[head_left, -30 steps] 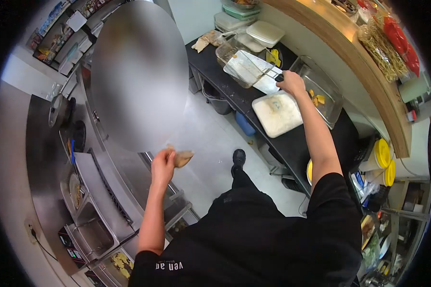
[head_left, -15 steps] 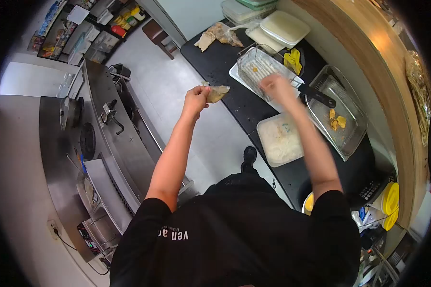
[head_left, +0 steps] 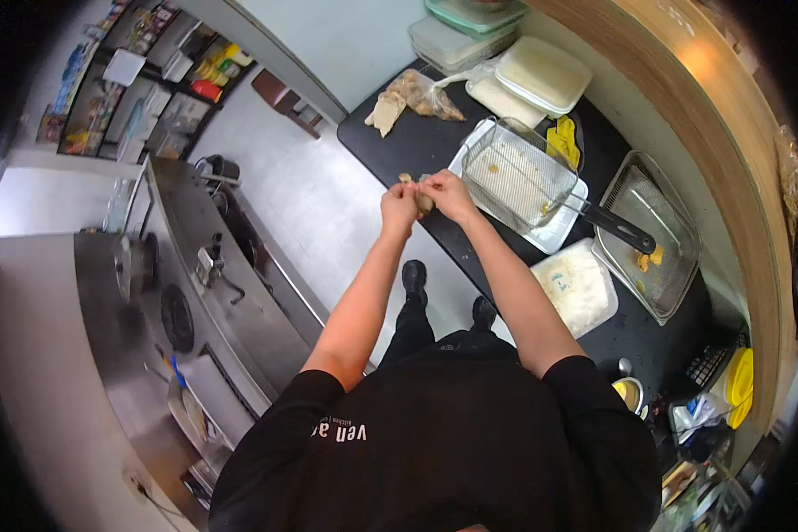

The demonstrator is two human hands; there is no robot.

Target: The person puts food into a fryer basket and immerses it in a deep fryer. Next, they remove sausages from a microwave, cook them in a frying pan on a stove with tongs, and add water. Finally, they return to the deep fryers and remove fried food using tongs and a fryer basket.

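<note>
My left hand (head_left: 399, 207) pinches a small clear plastic bag (head_left: 425, 203) with brownish contents near the black counter's edge. My right hand (head_left: 449, 195) is closed on the same bag, its fingertips close to those of the left. What exactly is inside cannot be made out. Just right of my hands, a wire fry basket (head_left: 505, 177) with a black handle rests over a white tray (head_left: 551, 238). A few small yellowish bits lie in the basket.
A lidded white container (head_left: 585, 293) and a metal tray (head_left: 656, 275) with yellow pieces stand at the right. Farther back lie a knotted bag of food (head_left: 426, 96) and stacked tubs (head_left: 541, 75). A steel counter (head_left: 239, 310) runs along the left.
My right hand has moved left from above the fry basket to the plastic bag. My left hand has shifted slightly right and down with the bag. The whole view has shifted.
</note>
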